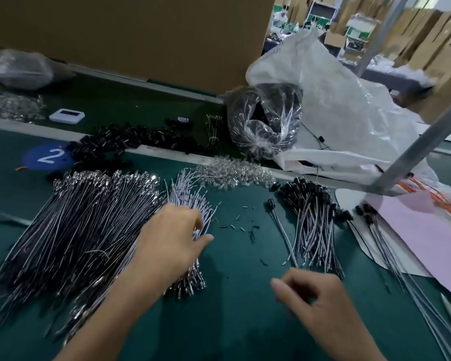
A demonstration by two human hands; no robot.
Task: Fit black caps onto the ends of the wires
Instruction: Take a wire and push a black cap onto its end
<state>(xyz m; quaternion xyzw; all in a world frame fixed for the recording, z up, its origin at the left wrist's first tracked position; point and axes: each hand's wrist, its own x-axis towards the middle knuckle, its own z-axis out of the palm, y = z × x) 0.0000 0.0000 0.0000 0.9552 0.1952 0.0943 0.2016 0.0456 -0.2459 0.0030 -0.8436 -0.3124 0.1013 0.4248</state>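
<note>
On the green table [232, 321], the right hand [315, 306] is curled and blurry, so I cannot tell if it holds anything. The left hand [172, 238] touches the white wires [188, 188]; I cannot tell if it grips. The black caps [141, 139] lie far back.

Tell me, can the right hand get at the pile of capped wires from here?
Probably yes: the right hand sits just short of the capped wires, with only bare green mat between them.
</note>
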